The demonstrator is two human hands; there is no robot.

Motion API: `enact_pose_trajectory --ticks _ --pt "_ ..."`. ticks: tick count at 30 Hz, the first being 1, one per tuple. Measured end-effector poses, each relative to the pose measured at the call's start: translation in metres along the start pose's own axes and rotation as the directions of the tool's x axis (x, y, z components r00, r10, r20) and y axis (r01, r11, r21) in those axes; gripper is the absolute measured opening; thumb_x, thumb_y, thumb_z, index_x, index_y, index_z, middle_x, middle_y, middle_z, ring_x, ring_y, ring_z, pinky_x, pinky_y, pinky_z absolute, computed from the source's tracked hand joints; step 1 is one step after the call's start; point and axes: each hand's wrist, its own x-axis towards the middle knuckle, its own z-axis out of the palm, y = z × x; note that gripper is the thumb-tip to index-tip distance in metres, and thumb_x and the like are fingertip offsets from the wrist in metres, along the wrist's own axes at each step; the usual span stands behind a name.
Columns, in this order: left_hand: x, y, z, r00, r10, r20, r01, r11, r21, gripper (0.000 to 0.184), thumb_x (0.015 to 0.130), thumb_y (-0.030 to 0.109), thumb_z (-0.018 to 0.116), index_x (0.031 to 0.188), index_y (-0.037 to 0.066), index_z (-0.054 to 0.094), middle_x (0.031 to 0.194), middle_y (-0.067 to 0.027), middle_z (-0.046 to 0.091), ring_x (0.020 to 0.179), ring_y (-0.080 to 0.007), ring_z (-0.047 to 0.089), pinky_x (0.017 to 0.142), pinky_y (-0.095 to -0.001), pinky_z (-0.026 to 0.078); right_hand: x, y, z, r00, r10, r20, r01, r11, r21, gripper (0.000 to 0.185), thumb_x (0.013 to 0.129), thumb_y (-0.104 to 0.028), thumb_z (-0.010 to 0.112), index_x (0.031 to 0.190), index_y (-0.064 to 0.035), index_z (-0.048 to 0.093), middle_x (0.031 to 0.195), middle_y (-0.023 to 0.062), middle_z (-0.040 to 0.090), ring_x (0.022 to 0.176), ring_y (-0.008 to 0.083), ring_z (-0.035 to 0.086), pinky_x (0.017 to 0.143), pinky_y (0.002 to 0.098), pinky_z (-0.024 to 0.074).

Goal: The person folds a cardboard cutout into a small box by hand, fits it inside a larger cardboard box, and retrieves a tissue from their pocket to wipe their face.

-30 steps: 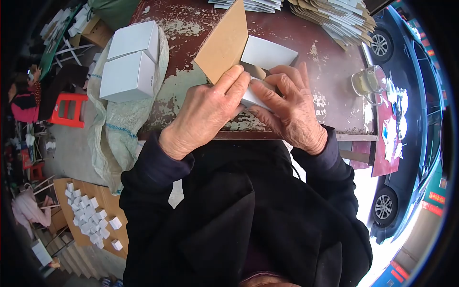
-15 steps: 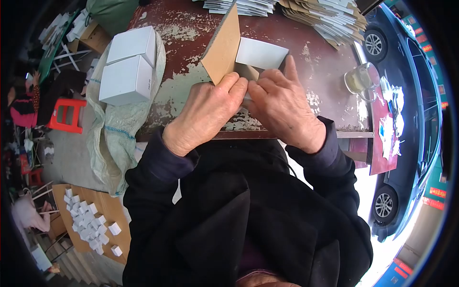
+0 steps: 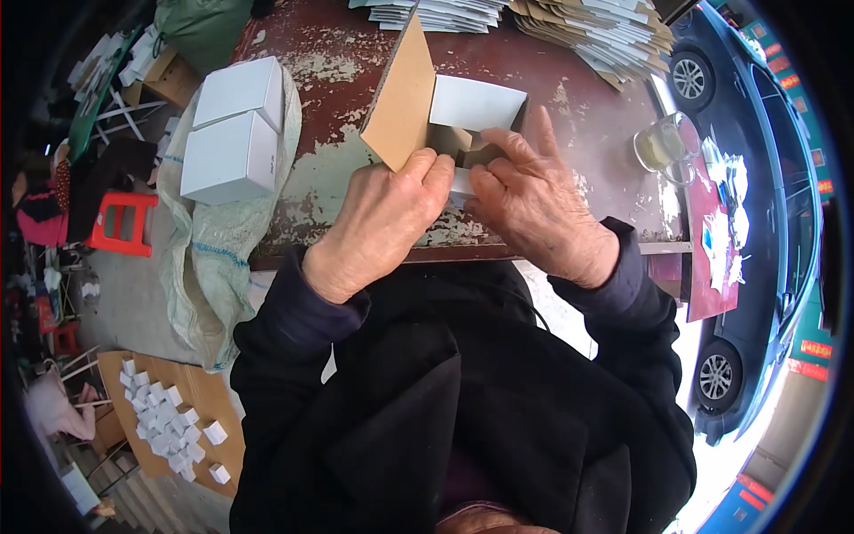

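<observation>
A cardboard box, white outside and brown inside, stands partly folded at the table's near edge. Its tall brown flap rises on the left side. My left hand is closed on the box's near left corner, with curled fingers below the flap. At the near right, my right hand has its thumb by the front wall and bent fingers reaching over into the box, while one finger points up and away. The fingertips inside are partly hidden.
Two closed white boxes sit on a woven sack at the left. Flat cardboard stacks lie at the table's back. A glass mug stands at the right. Small white boxes cover a brown board below left, near a red stool.
My right hand has loosened and shifted slightly right, with its fingers more spread. More of the box's inside now shows. The left hand keeps its hold.
</observation>
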Motion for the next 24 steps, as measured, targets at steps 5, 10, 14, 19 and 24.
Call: enact_pose_trajectory --ticks 5,10,14,19,24 --pt "0.004 -0.003 0.005 0.968 0.127 -0.219 -0.108 0.99 0.096 0.017 0.076 0.001 0.066 0.088 0.005 0.054 0.076 -0.0053 0.05 0.047 -0.0192 0.057 0.045 -0.0318 0.049 0.012 -0.013 0.022 0.986 0.013 -0.165 -0.016 1.0 -0.02 0.01 0.081 -0.014 0.065 0.075 -0.0094 0.059 0.07 0.007 0.056 0.109 0.0294 0.057 0.114 0.0691 0.0193" --pt "-0.002 0.003 -0.004 1.0 0.005 0.025 -0.007 0.997 0.076 0.042 0.077 0.006 0.072 0.117 -0.001 0.059 0.108 -0.01 0.065 0.074 -0.0273 0.067 0.062 -0.0356 0.055 0.003 -0.005 0.021 0.983 -0.018 -0.183 0.023 0.999 0.024 0.007 0.08 -0.013 0.064 0.077 -0.0086 0.06 0.07 0.0074 0.055 0.109 0.0296 0.056 0.114 0.0683 0.0209" --pt "-0.001 0.004 -0.003 1.0 -0.014 -0.011 0.014 0.999 0.047 0.044 0.075 0.005 0.073 0.116 0.0 0.06 0.107 -0.0096 0.065 0.073 -0.0276 0.067 0.062 -0.0355 0.054 -0.007 -0.001 0.013 0.984 0.012 -0.175 0.009 0.993 0.117 0.005 0.08 -0.013 0.064 0.078 -0.0088 0.061 0.071 0.0073 0.056 0.109 0.0297 0.056 0.114 0.0678 0.0208" --pt "0.005 0.002 0.005 0.96 0.136 -0.245 -0.098 0.982 0.162 0.016 0.074 0.001 0.066 0.084 0.006 0.054 0.072 -0.0038 0.049 0.045 -0.0179 0.053 0.043 -0.0296 0.047 0.008 -0.007 0.019 0.988 -0.002 -0.153 0.018 0.995 0.099 0.007 0.082 -0.015 0.064 0.079 -0.0092 0.06 0.073 0.0069 0.057 0.11 0.0292 0.056 0.115 0.0674 0.0184" --pt "-0.001 0.001 -0.003 0.999 0.006 0.039 -0.008 0.998 0.062 0.043 0.074 0.007 0.075 0.114 0.003 0.06 0.106 -0.0069 0.066 0.073 -0.0261 0.067 0.061 -0.0343 0.053 0.006 -0.007 0.021 0.989 0.003 -0.146 0.013 0.995 0.103 0.009 0.082 -0.016 0.066 0.079 -0.0091 0.06 0.074 0.0062 0.057 0.112 0.028 0.056 0.117 0.0663 0.0168"
